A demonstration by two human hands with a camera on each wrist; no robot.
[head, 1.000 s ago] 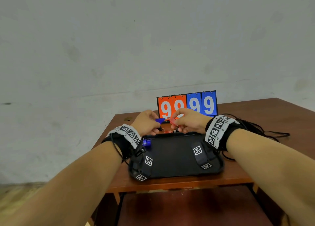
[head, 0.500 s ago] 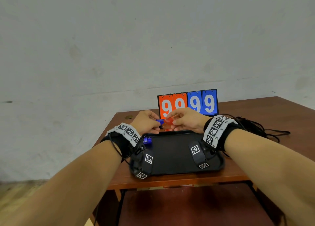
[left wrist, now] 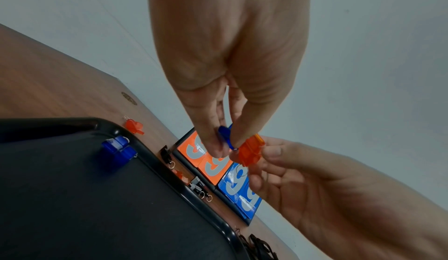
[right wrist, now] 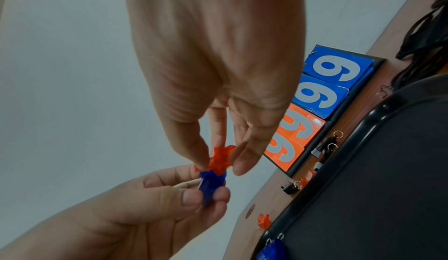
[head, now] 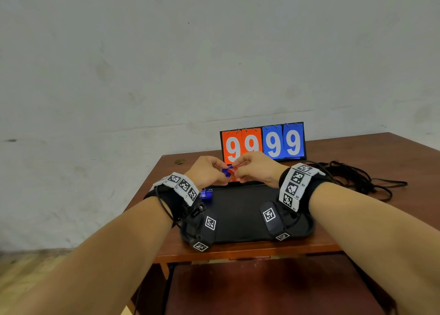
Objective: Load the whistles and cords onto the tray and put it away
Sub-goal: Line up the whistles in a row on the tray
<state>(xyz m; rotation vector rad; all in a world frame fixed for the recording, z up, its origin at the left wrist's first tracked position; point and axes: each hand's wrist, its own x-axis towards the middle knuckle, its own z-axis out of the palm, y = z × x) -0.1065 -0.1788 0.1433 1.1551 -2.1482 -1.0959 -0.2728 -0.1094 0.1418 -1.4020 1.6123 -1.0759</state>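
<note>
My left hand (head: pixel 215 172) pinches a blue whistle (left wrist: pixel 226 136) between thumb and fingers, raised above the far rim of the black tray (head: pixel 240 214). My right hand (head: pixel 247 169) pinches an orange whistle (left wrist: pixel 251 152) right against it; the two whistles touch. Two blue whistles (left wrist: pixel 117 149) lie in the tray's far left corner. On the table behind the tray rest an orange whistle (left wrist: pixel 134 126), black whistles (left wrist: pixel 200 186) with key rings and another orange one (left wrist: pixel 179 174). Black cords (head: pixel 350 179) lie piled to the right of the tray.
A flip scoreboard (head: pixel 263 143) showing 99 99 stands at the back of the brown table (head: pixel 392 157), close behind my hands. A grey wall rises behind. The tray sits at the table's front edge, and a lower shelf shows beneath.
Both hands have lifted a little and drawn together, so the blue and orange whistles now meet. The tray and cords have not moved.
</note>
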